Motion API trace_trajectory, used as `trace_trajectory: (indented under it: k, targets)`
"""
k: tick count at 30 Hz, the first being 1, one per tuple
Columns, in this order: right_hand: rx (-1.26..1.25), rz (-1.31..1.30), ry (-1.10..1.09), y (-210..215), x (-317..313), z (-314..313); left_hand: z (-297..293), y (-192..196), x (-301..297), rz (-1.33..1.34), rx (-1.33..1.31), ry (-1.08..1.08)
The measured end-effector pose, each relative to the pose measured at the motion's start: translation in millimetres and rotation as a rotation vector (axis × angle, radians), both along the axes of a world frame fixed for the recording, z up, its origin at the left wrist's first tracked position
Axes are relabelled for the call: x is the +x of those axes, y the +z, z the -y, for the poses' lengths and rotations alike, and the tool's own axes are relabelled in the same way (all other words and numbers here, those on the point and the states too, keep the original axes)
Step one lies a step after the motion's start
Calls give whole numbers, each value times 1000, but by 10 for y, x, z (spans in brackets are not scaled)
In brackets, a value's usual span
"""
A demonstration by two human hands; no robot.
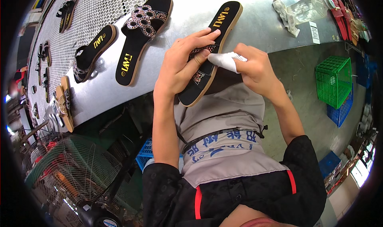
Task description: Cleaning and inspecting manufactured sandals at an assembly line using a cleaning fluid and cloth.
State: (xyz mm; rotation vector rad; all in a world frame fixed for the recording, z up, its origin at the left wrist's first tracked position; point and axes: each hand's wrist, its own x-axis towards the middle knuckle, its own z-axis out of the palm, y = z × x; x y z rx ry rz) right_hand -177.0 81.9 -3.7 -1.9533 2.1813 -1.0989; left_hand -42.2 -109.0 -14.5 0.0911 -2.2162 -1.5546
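A black slide sandal (223,21) with a tan sole and a beaded strap lies half over the near edge of the metal bench (255,27). My left hand (181,63) grips it across the beaded strap, fingers curled over the top. My right hand (255,67) pinches a folded white cloth (224,60) and presses it against the sandal's side, just beside the strap. Both forearms reach up from my grey apron.
Two more black sandals (139,35) (93,51) lie to the left on the bench, others on the perforated belt (87,11) further left. A clear plastic bottle (307,7) and rag sit far right. A green crate (334,80) and blue crates stand on the floor; a fan (68,179) at lower left.
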Motion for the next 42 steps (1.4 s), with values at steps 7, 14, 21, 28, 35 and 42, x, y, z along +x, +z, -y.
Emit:
trace_trajectory:
  k: [7,14,21,28,35,42]
  targets:
    - [23,-33,-11,95,61,-6,3,8,-29,4,54,10]
    - [-39,-220,-41,144,58,15,10,6,-48,-2,48,6]
    - [-89,-318,60,159,2,-1,13,12,-27,-2,27,-32]
    - [-90,-153,193,141,-15,26,52,72,-43,15,86,-85]
    - [-55,-198,190,200,-57,52,22,56,-27,20,108,-126]
    - [-40,-163,212,158,-135,28,12,27,-89,-16,-91,-74]
